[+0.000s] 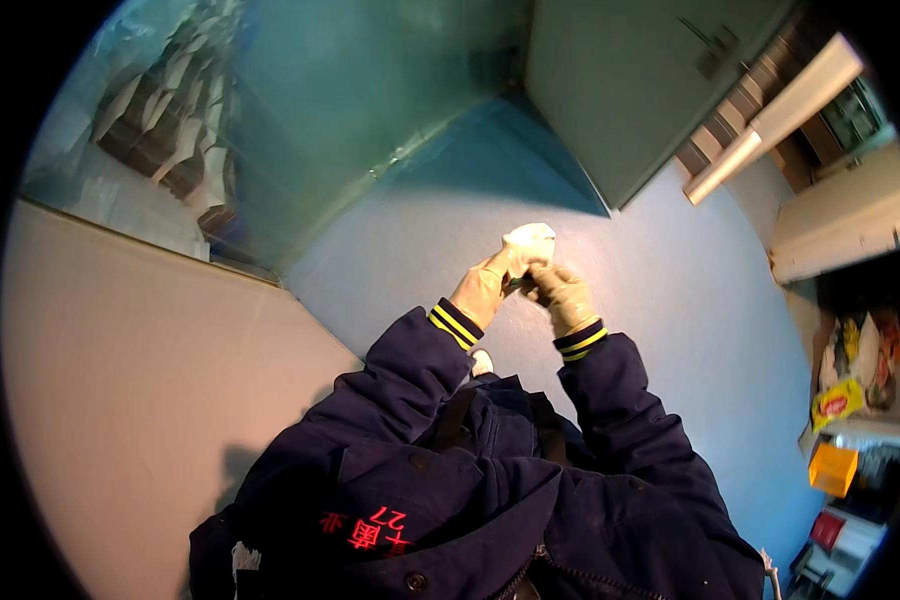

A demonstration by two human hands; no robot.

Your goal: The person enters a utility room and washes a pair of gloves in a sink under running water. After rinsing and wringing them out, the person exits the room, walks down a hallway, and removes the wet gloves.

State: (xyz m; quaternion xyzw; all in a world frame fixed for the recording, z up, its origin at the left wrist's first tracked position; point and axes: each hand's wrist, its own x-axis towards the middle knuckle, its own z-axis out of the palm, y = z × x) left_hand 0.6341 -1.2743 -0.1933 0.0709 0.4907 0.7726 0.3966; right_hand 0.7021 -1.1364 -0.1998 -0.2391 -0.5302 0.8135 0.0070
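Note:
My left hand (pixel 480 291), in a thin cream-coloured glove, holds a pale, rounded object (pixel 531 244) out in front of me. Its kind cannot be told from here; it is soft-looking and whitish. Also gloved, my right hand (pixel 568 298) has its fingers bent in against the lower edge of that object, and looks slightly blurred. A small dark item (pixel 521 282) shows between the two hands, mostly hidden by fingers. Both hands are above the blue-grey floor (pixel 405 262), clear of any surface. Dark navy sleeves with yellow-striped cuffs reach up to the gloves.
A grey-green door (pixel 630 97) with a handle stands ahead on the right. Plastic sheeting (pixel 360 90) hangs at left ahead, near stacked bags (pixel 172 135). A beige panel (pixel 157 337) is at my left. Right-hand shelving holds a yellow packet (pixel 838 403) and an orange box (pixel 832 469).

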